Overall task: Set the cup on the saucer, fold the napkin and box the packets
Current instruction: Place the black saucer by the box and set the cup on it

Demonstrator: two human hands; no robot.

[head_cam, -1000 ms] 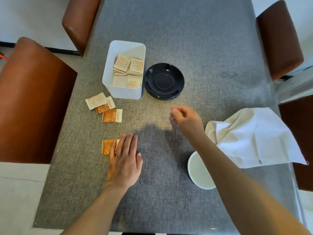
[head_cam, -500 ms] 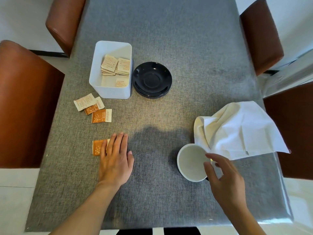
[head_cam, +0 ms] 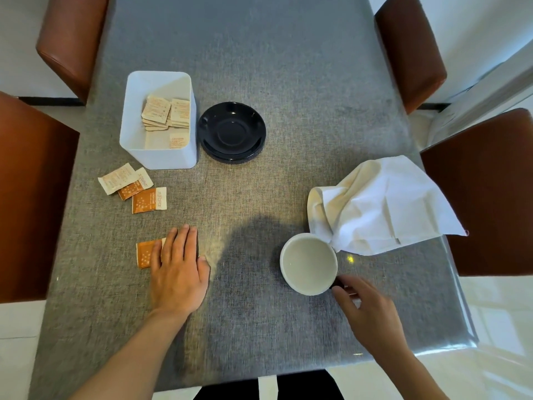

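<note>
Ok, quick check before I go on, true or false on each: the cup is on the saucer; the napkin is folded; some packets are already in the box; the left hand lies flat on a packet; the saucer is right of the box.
1. The cup sits on the saucer. False: it stands on the table, near the napkin.
2. The napkin is neatly folded. False: it lies crumpled.
3. Some packets are in the box. True.
4. The left hand lies flat, partly over an orange packet. True.
5. The saucer is right of the box. True.
6. The right hand is lifting the cup. False: its fingers are at the handle, and the cup is on the table.
</note>
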